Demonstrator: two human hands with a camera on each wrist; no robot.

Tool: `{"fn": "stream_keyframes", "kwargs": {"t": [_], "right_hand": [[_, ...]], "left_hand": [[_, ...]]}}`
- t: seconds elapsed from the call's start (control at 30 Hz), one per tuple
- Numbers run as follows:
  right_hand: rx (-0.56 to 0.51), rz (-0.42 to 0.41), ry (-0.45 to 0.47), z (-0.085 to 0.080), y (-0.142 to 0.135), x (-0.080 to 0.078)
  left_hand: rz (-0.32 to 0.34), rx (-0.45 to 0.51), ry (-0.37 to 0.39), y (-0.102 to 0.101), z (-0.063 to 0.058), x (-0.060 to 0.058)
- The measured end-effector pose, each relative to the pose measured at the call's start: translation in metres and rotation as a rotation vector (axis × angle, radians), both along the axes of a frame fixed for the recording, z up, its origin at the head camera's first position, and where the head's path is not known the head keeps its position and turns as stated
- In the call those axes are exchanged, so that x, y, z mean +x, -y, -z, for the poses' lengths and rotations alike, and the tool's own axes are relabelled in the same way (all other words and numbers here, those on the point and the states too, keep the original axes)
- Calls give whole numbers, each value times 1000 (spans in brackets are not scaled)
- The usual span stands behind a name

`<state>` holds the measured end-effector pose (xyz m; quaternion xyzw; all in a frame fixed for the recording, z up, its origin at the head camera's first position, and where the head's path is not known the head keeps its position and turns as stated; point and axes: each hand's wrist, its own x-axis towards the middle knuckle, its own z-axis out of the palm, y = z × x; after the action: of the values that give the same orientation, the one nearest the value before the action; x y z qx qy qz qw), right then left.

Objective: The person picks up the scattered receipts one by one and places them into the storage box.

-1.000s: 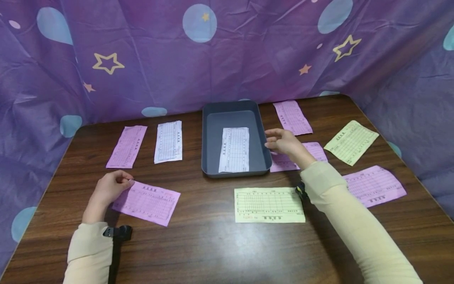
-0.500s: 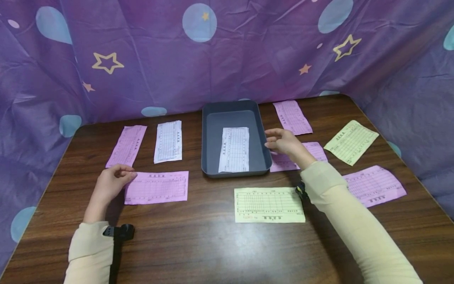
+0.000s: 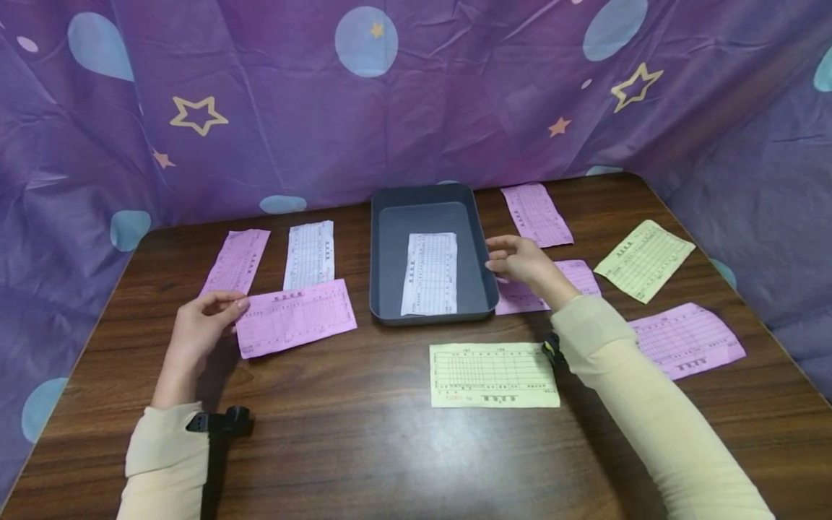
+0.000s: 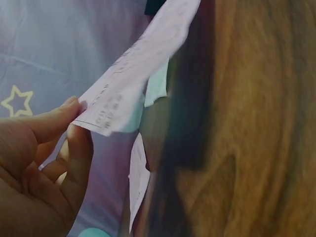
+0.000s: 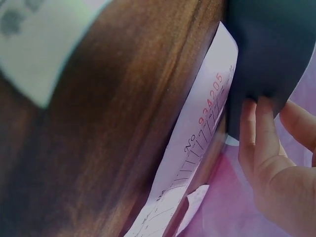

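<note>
Our left hand (image 3: 200, 325) pinches a pink slip (image 3: 295, 319), straight-fingered right hand (image 3: 523, 263) touching the tray (image 3: 390, 253) by the worktop's (image 3: 338, 448) back edge.

we get fairly even light from the head view, with a pale glare on the tabletop (image 3: 364, 448) and soft shadows beside the left sleeve (image 3: 165, 455) and right sleeve (image 3: 656, 404). the left wrist view looks dimmer and hazy: the held pink slip (image 4: 137, 66) is blurred, a dark shadow beside it. from the right wrist, we read red digits (image 5: 211, 98) clearly, but the upper-left paper (image 5: 34, 54) is out of focus.
</note>
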<state>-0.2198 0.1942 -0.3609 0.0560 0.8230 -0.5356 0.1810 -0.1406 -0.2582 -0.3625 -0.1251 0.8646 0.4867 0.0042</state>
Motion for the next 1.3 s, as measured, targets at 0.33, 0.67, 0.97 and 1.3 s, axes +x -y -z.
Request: {"fn": "stream_keyframes", "kwargs": {"t": [0.33, 0.67, 0.97, 1.3], "right_hand": [[17, 3, 2, 1, 0, -1], [-4, 3, -6, 1, 1, -1], [7, 4, 2, 0, 0, 0], [3, 3, -1, 0, 1, 0]], "left_hand": [[-122, 596, -40, -9, -7, -2], [-147, 956, -55, -23, -6, -3], [-136, 855, -44, -58, -7, -12], [-90, 722, -8, -102, -5, -28]]}}
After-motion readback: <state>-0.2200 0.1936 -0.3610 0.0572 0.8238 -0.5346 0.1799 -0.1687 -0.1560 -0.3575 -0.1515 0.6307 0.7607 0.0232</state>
